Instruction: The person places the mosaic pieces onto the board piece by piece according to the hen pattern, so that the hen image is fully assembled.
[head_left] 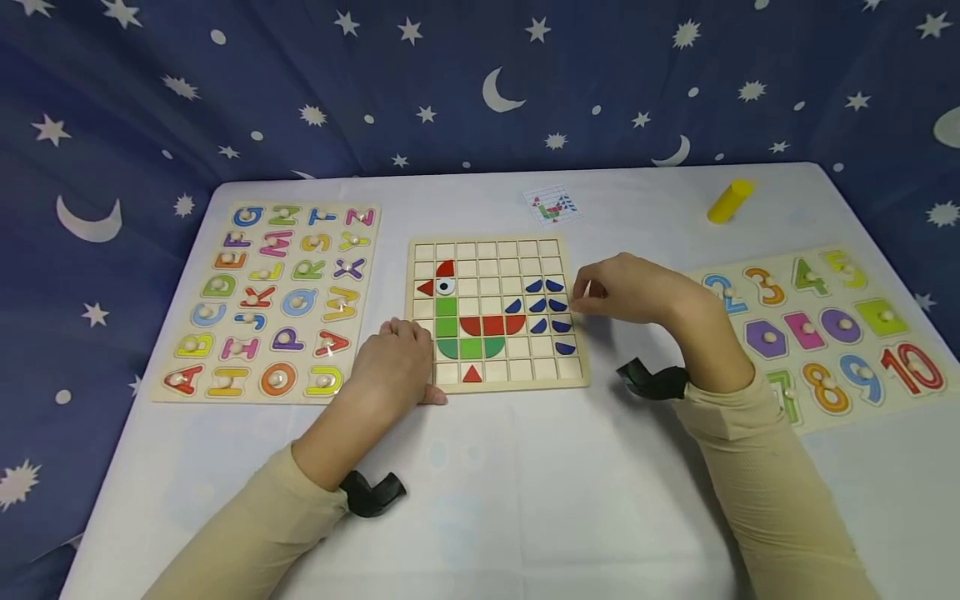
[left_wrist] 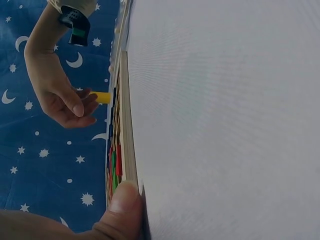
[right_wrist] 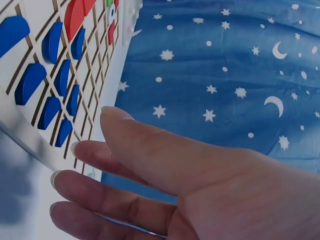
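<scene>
A square wooden grid board (head_left: 497, 385) lies mid-table, with coloured pieces making a bird figure. Red, green and white eye pieces form its head, body and foot; several blue segment-shaped pieces (head_left: 537, 306) fan out at the right. My left hand (head_left: 397, 358) holds the board's front left corner, its thumb (left_wrist: 125, 202) against the front edge in the left wrist view. Just beyond the right edge hovers my right hand (head_left: 626, 287), fingers loosely bent. The right wrist view shows a gap between its thumb (right_wrist: 145, 140) and fingers, with nothing held, close to the blue pieces (right_wrist: 50, 112).
Left of the grid lies an alphabet puzzle board (head_left: 258, 283) with knobbed letters. A number and shape puzzle board (head_left: 813, 329) lies right, partly behind my right forearm. Behind the grid are a small picture card (head_left: 553, 205) and a yellow cylinder (head_left: 730, 202). A star-patterned cloth (head_left: 450, 75) hangs behind.
</scene>
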